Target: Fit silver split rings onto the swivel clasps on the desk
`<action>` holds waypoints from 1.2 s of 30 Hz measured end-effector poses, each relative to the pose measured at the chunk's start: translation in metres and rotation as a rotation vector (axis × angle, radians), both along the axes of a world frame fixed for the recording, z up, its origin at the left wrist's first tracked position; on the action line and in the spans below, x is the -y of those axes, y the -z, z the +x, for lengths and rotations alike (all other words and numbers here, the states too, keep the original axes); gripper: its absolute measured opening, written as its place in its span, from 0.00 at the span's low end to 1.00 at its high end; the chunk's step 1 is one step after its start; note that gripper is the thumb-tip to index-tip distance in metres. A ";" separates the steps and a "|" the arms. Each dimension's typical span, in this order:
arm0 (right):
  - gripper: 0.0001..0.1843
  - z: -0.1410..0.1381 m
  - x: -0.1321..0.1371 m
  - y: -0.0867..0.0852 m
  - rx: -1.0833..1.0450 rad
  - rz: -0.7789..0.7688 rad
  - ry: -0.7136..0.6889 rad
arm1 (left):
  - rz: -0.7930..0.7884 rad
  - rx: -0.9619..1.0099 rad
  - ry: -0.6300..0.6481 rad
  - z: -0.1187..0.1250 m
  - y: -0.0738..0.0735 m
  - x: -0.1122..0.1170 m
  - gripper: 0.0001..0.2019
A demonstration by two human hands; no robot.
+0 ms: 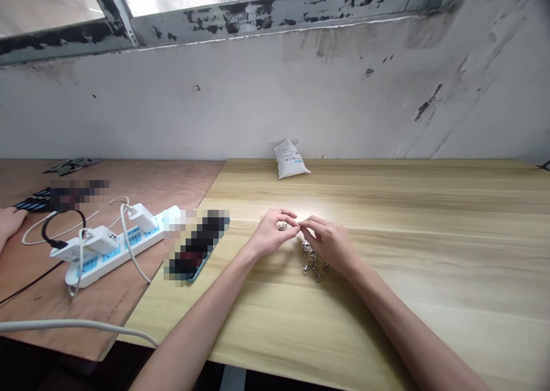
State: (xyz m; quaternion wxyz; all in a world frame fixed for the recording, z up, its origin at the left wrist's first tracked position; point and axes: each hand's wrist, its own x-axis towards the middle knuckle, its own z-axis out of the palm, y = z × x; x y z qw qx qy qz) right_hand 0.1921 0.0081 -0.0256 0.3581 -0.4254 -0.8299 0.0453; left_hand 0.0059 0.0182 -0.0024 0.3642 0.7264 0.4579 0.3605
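Over the light wooden table, my left hand and my right hand meet at their fingertips. Both are closed in a pinch, and whatever sits between the fingers is too small and covered to name. Several small silvery metal clasps lie in a loose cluster beside and partly under my right hand. Some thin metal rings show through the gap between my left thumb and fingers; they seem to rest on the table behind the hand.
A white plastic packet with a label stands near the wall. To the left lie a phone, blurred out, and a white power strip with plugs and cables. Another person's hand rests at the far left edge.
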 end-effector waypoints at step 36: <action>0.11 -0.007 0.006 0.000 -0.138 -0.213 0.056 | 0.018 -0.037 -0.131 -0.001 0.003 -0.005 0.02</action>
